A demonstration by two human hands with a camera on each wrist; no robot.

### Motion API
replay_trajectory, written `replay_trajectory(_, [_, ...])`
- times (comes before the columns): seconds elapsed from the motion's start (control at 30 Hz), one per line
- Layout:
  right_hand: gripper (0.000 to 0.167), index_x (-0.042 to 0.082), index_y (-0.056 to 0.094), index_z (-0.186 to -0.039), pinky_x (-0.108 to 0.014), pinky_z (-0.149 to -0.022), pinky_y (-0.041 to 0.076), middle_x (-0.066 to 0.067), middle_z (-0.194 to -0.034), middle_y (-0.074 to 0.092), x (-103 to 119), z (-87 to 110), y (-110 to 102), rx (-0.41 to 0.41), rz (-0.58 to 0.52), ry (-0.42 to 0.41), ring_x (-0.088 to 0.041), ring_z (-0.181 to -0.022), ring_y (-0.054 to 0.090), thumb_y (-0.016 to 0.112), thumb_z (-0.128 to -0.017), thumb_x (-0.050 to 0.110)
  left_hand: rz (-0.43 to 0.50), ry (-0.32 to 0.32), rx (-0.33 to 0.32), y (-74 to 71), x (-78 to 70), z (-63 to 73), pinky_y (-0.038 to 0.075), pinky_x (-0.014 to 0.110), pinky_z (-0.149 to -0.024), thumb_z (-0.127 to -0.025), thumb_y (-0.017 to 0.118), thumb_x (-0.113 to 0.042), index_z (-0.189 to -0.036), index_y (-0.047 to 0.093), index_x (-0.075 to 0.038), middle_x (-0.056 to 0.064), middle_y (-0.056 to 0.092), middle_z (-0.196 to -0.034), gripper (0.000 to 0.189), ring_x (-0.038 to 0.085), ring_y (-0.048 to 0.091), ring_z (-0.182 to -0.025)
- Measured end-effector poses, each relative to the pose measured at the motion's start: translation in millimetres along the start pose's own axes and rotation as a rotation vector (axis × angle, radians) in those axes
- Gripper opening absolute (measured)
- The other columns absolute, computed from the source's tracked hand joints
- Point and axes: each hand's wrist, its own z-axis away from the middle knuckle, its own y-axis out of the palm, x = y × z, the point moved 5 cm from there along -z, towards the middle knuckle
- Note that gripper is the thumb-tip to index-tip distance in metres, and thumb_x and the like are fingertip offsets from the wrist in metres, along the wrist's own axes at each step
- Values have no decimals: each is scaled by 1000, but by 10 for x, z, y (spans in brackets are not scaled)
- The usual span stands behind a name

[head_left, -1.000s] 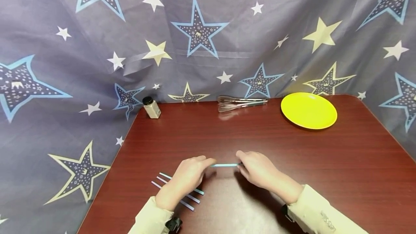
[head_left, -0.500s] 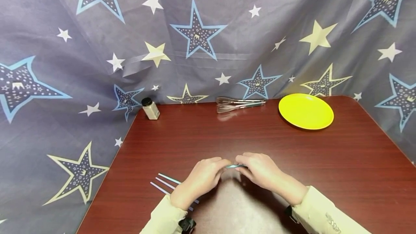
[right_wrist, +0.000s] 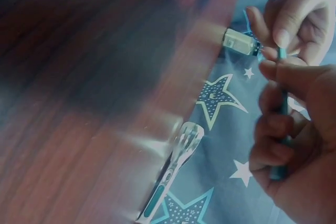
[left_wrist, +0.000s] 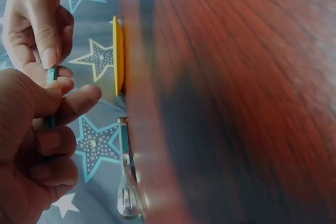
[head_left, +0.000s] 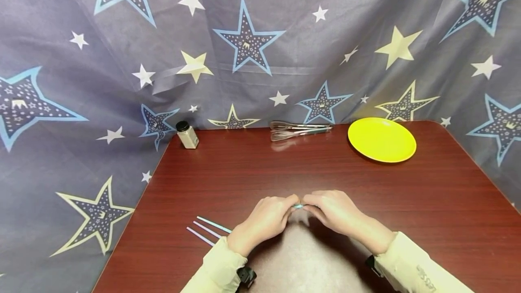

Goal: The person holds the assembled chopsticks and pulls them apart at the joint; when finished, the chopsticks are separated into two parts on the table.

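Teal stick (head_left: 298, 206): left hand (head_left: 265, 219) and right hand (head_left: 337, 210) pinch it above the tabletop (head_left: 309, 166), well off its far edge.

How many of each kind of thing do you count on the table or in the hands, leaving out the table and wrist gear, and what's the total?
Sticks: 4 (3 on the table, 1 held between the left hand and right hand)
Jar with a black lid: 1
Tongs: 1
Yellow plate: 1
Total: 7
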Motion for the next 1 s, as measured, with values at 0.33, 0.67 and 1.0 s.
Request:
replay_trajectory(0.33, [5,21,66,-89,-25,-54,44,15,-74,55,-126,71,-60,-81,-25,-52,-1,-61,48,69,-89,17,3,28,-63,-49,55,-81,47,31,-52,-93,62,-18,-105,68,-22,-11,68,-82,14,8,60,-62])
replay_trajectory(0.67, [12,17,63,-85,-29,-57,47,13,-74,55,-288,107,-28,-1,21,40,-6,-64,54,73,-85,9,-21,-46,-7,-7,290,-98,52,36,-57,-95,60,-13,-107,67,-21,-7,71,-93,16,15,68,-75])
replay_trajectory(1.0, [18,13,58,-84,-31,-58,46,8,-69,51,-436,197,79,103,45,66,-11,-63,52,67,-84,-1,-19,-118,85,112,604,-242,50,36,-64,-87,59,3,-102,64,-10,-2,60,-77,21,18,60,-70])
